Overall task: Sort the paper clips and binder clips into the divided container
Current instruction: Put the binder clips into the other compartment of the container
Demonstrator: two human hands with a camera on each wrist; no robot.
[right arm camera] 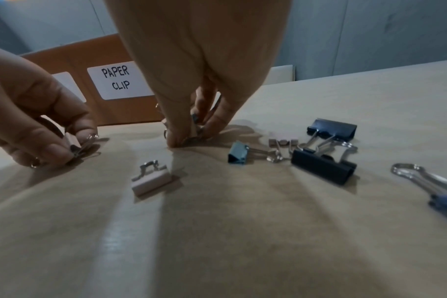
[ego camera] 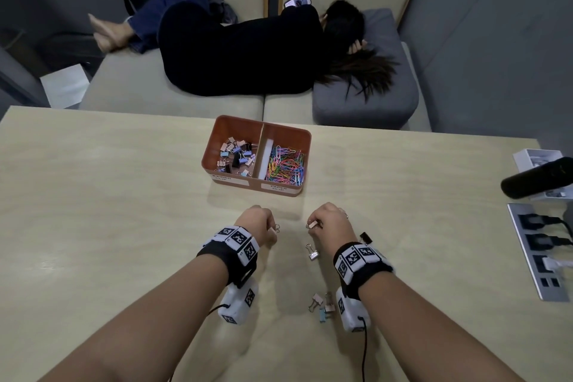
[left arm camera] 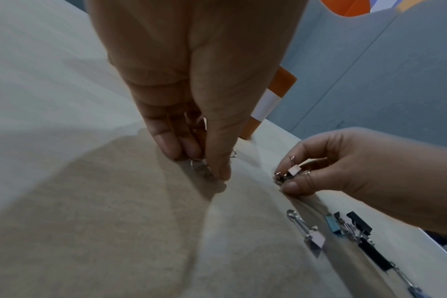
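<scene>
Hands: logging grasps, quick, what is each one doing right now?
Left hand: pinches a pink binder clip at the table.
Right hand: pinches binder clips.

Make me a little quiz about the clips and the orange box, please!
1. True or false: the colourful paper clips lie in the right compartment of the orange box.
2. What does each of the hands, left hand and right hand, pinch?
A. a paper clip
B. a binder clip
C. nothing
3. Fill in: the label seen from the right wrist reads PAPER ____.

Key: 1 true; 2 B; 3 CLIP.
</scene>
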